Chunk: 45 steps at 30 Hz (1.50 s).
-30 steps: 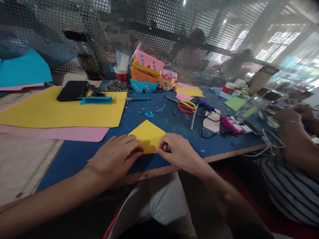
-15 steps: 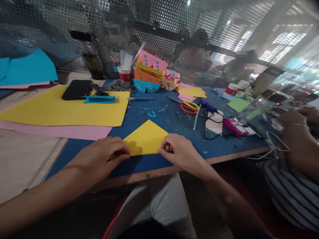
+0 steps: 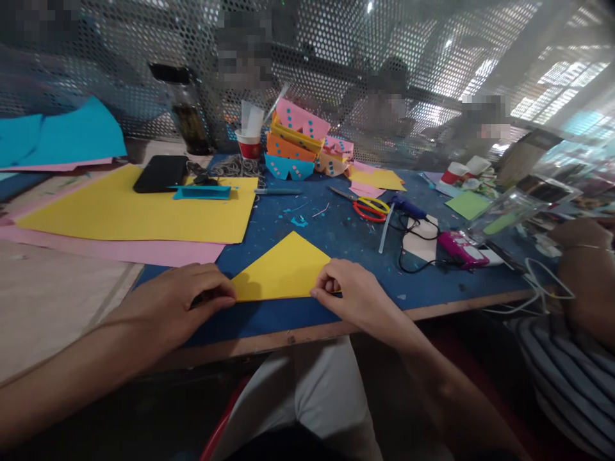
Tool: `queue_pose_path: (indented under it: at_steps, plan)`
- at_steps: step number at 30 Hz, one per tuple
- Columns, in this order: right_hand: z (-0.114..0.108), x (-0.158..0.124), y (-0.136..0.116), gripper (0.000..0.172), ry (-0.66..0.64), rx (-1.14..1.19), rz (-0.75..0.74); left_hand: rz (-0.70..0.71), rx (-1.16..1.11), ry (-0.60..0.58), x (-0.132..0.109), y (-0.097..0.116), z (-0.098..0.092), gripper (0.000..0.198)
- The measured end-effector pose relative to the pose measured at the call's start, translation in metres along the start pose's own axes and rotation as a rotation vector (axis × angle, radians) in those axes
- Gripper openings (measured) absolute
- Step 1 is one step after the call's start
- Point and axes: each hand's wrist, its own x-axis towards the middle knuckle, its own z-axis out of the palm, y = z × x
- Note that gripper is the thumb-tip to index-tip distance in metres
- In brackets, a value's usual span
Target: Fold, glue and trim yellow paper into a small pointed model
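A sheet of yellow paper (image 3: 284,272), folded into a triangle, lies on the blue tabletop (image 3: 269,315) with its fold toward me and its point facing away. My left hand (image 3: 189,296) pinches the left corner between thumb and fingers. At the opposite end, my right hand (image 3: 350,289) has curled fingers and thumb closed on the fold near the right corner, partly covering that corner. Scissors (image 3: 369,208) with red and yellow handles lie beyond my right hand.
Large yellow sheets (image 3: 202,221) lie left, bearing a black phone (image 3: 161,173). Decorated paper pieces (image 3: 293,144) stand behind, beside a paper cup (image 3: 248,144). A glue gun (image 3: 408,207) with a black cord lies right. A co-worker's arm (image 3: 583,269) is at far right.
My left hand has slid a little left along the fold to the paper's left corner. My right hand stays near the right corner. The view has shifted slightly.
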Motion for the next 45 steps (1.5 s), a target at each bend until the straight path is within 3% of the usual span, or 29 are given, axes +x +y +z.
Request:
queue_pose_path:
  at_steps: [10,16,22,25,28,32,36,45]
  plan:
    - [-0.001,0.0,0.002,0.02,-0.027,0.002,0.014,-0.165,-0.05,-0.087,-0.001,0.001,-0.015,0.036]
    - [0.0,0.0,0.002,0.019,-0.029,-0.002,0.022,-0.145,-0.063,-0.052,-0.002,-0.006,-0.012,0.027]
    - [0.001,0.002,0.001,0.02,-0.019,0.005,0.016,-0.074,0.045,-0.1,0.0,-0.003,-0.019,0.015]
    - [0.001,0.002,0.0,0.021,-0.008,0.005,0.016,0.02,0.001,-0.009,0.011,0.016,-0.008,0.016]
    - [0.001,0.001,0.0,0.02,0.0,0.002,0.015,0.128,-0.108,-0.056,0.031,0.044,0.01,0.017]
    - [0.005,0.0,0.004,0.019,0.033,0.01,-0.021,0.134,-0.174,-0.015,0.054,0.066,0.031,0.018]
    - [0.007,-0.001,0.007,0.018,0.053,0.006,-0.061,0.089,-0.179,0.009,0.063,0.066,0.04,0.024]
    - [0.004,-0.003,0.006,0.017,0.056,-0.047,-0.072,-0.001,-0.103,-0.059,0.068,0.064,0.041,0.02]
